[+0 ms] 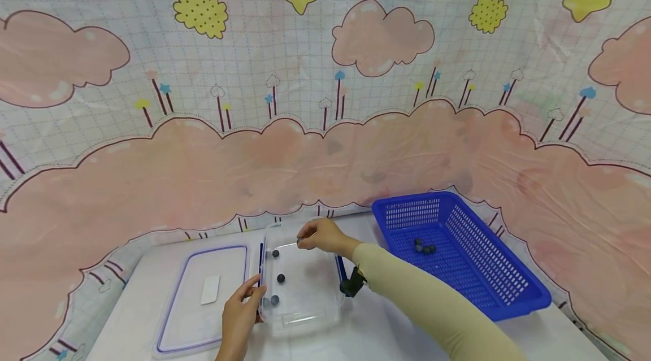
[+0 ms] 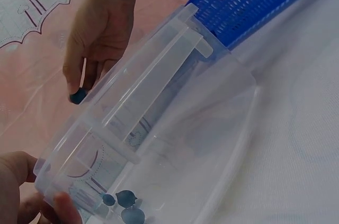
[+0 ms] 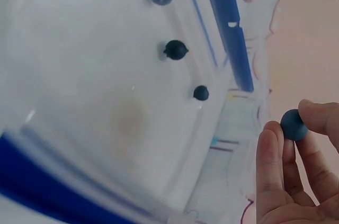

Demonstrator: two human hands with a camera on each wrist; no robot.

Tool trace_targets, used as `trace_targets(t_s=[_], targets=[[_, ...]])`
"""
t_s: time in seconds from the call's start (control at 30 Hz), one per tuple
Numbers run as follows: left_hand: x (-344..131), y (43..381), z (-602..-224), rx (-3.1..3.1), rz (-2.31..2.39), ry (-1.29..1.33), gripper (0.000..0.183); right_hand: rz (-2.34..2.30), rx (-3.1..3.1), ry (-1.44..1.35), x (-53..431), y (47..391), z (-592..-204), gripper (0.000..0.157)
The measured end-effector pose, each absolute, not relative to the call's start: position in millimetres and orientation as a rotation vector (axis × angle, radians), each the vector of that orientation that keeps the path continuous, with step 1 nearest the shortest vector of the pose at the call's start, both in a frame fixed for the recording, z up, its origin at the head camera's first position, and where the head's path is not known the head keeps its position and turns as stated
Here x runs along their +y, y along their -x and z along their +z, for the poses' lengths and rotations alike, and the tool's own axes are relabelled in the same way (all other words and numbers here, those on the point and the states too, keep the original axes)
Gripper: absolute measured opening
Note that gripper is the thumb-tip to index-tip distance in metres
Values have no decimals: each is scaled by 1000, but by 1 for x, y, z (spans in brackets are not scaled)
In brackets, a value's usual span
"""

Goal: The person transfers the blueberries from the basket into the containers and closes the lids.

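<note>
My right hand (image 1: 325, 236) is over the far part of a clear plastic box (image 1: 310, 324). Between its thumb and fingertips it pinches a blueberry (image 3: 294, 125), dark blue and round. Inside the box three more blueberries (image 3: 176, 50) lie in a row along the left side. My left hand (image 1: 241, 310) grips the box by its left wall, the fingers bent around the edge in the left wrist view. Blue clips (image 3: 228, 28) run along the box's sides.
A blue perforated basket (image 1: 458, 276) stands right of the box, with several blueberries (image 1: 425, 248) on its floor. Left of the box lies a clear lid (image 1: 170, 316) with a purple-blue seal, a white rectangular piece (image 1: 210, 290) on it. A patterned cloth (image 1: 305, 163) hangs behind the table.
</note>
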State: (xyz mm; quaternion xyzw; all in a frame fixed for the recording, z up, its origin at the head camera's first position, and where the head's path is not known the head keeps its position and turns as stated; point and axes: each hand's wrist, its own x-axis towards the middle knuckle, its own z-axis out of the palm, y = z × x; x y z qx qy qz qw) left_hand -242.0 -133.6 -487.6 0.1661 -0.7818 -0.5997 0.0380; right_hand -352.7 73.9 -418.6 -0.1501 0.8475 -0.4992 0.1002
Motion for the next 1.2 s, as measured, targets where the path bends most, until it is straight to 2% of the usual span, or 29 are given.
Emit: trace_targets(t_s=[0.4, 0.7, 0.9, 1.2], targets=[[-132, 241, -488, -2399, -1840, -513, 45, -1493, 2522, 421, 68, 357, -432, 19], [-130, 241, -489, -2391, -1842, -498, 45, -1545, 2512, 378, 84, 362, -426, 22], [-131, 242, -491, -2379, -1842, -499, 44, -1627, 2556, 354, 132, 375, -415, 23], [-132, 243, -492, -2381, -1845, -503, 45, -1552, 2809, 158, 251, 385, -402, 32]])
